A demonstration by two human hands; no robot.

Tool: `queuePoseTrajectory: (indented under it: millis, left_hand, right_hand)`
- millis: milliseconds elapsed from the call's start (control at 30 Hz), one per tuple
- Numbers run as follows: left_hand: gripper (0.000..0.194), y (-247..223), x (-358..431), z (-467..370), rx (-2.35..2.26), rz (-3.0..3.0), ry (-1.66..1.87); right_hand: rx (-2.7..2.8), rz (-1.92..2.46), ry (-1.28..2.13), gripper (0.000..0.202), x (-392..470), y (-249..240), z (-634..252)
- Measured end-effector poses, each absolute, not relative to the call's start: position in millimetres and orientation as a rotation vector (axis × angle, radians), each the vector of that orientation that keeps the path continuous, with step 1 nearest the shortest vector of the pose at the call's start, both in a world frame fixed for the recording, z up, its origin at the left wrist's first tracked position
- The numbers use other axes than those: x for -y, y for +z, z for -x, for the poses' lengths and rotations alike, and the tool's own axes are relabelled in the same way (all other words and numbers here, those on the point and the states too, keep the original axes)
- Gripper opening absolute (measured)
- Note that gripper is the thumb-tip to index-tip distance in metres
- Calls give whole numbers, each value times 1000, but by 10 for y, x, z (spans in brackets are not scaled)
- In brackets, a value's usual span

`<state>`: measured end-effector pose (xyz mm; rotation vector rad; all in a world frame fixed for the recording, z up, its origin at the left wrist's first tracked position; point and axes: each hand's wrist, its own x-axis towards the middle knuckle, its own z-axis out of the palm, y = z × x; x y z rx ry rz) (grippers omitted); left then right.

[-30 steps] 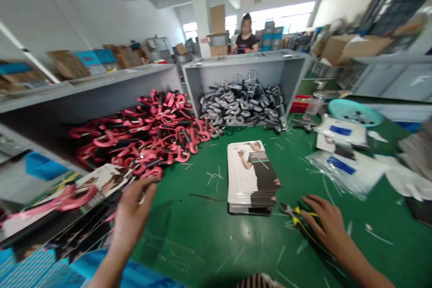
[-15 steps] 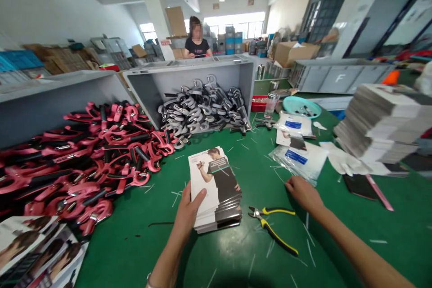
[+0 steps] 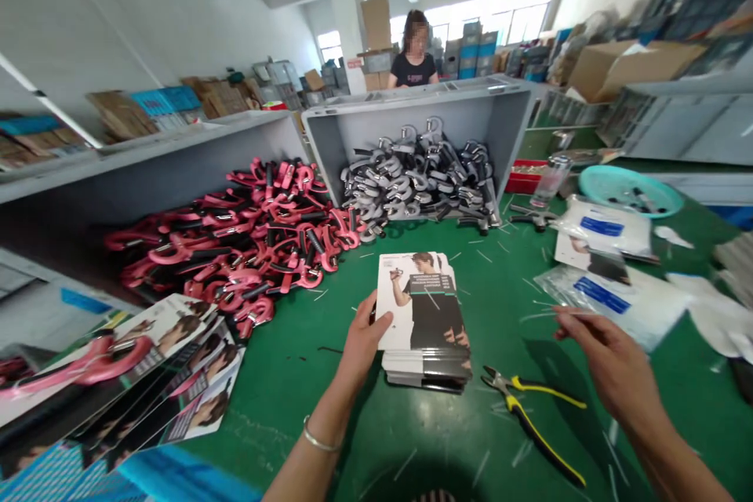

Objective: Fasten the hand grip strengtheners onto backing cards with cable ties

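Observation:
My left hand (image 3: 363, 341) grips the left edge of a stack of printed cards (image 3: 427, 369), thumb on top. The top card shows a person in a dark shirt, and its upper part sits slightly out of line with those below. Raised over the table on the right, my right hand (image 3: 612, 365) pinches a thin clear plastic strip (image 3: 538, 317) between thumb and fingertips. Between the hands lie cutting pliers (image 3: 532, 412) with yellow and black handles, jaws toward the stack.
Pink clamp-like tools (image 3: 235, 239) spill from a grey bin on the left; grey ones (image 3: 412, 180) fill another bin. More printed cards (image 3: 194, 361) lie at left. Plastic bags (image 3: 612, 290) and a turquoise plate (image 3: 632, 188) are at right. A person (image 3: 415, 55) sits beyond the bins.
The view has turned left. My right hand has risen from the table beside the plastic bag and now holds a thin strip. My left hand stays on the stack, whose top cards have shifted.

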<state>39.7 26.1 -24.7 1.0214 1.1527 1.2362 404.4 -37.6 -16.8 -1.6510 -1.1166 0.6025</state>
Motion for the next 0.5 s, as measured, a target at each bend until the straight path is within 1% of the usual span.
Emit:
queuePoseTrajectory:
  millis: [33, 100, 200, 300, 367, 500]
  left_hand:
    - [56, -230, -238, -341, -1184, -1000, 1265]
    - [53, -207, -162, -237, -1167, -893, 1299]
    - [50, -198, -13, -118, -1083, -738, 1334]
    - [44, -201, 110, -6, -1106, -704, 1403]
    - [42, -196, 161, 79, -1123, -700, 1424]
    - [40, -176, 207, 224, -1145, -700, 1430]
  right_hand:
    - [1067, 1613, 573, 25, 358, -104, -3983]
    - [949, 1439, 625, 16, 292, 42, -3821]
    - [890, 1115, 811, 15, 120, 290, -3430]
    - [1071, 986, 912, 17, -82, 500, -2873]
    - [1235, 973, 886, 17, -182, 567, -2486]
    - [1605, 1010, 770, 19, -272, 468, -1929]
